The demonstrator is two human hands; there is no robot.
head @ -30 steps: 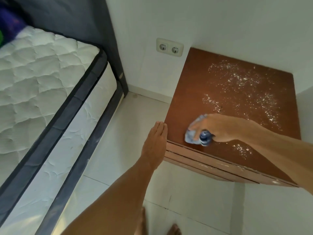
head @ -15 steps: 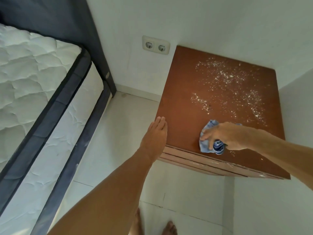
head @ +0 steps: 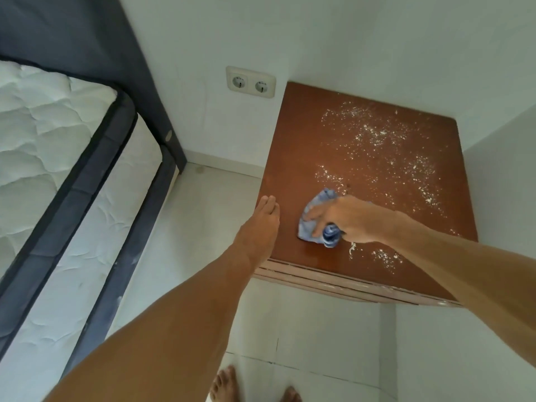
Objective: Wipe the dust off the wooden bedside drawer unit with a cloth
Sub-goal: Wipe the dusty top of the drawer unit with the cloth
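The brown wooden drawer unit (head: 295, 158) stands in the corner, its top speckled with white dust (head: 385, 146) across the middle, right and front. My right hand (head: 345, 219) presses a crumpled blue cloth (head: 309, 224) onto the front left part of the top, fingers spread over it and a bunched end gripped under the palm. My left hand (head: 258, 230) is held flat with straight fingers against the unit's left edge, near the front corner.
A white mattress (head: 43, 146) on a dark bed frame lies to the left, with a strip of white tiled floor (head: 185, 227) between it and the unit. A double wall socket (head: 251, 82) sits on the back wall. My bare feet (head: 252, 387) are below.
My right hand slid the cloth right along the front of the top, then back left. The camera view shifted a little. My left hand stayed at the left edge.
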